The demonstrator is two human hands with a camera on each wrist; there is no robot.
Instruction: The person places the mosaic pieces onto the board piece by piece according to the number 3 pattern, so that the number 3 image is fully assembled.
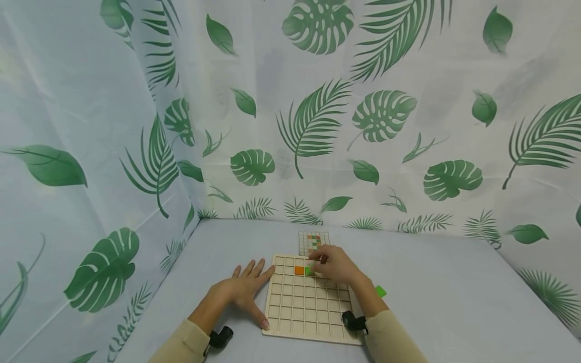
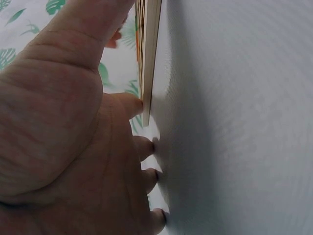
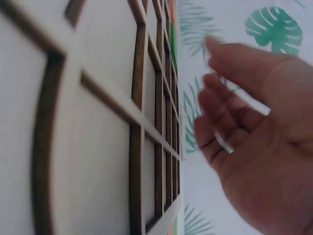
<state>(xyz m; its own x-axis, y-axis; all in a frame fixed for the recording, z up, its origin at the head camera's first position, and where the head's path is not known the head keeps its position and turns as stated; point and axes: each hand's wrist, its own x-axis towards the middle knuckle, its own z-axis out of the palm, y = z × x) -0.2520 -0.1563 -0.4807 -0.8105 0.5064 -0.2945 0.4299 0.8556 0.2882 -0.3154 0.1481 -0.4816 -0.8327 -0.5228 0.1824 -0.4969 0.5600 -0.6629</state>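
Observation:
A light wooden grid board [image 1: 297, 303] lies flat on the table. In its upper rows sit an orange square tile [image 1: 299, 270] and, touching its right side, a green square tile [image 1: 308, 271]. My left hand [image 1: 245, 290] is spread along the board's left edge, with the thumb at the lower left corner and the index finger at the edge higher up. Over the board, my right hand [image 1: 338, 265] hovers beside the green tile. In the right wrist view its fingers [image 3: 215, 105] are loosely bent with nothing between them, apart from the board's surface.
Behind the board lies a small pattern card [image 1: 303, 243] with coloured squares, partly covered by the right hand. A loose green tile [image 1: 380, 291] rests on the table right of the board, by the right forearm. A leaf-printed curtain [image 1: 313, 166] stands at the back.

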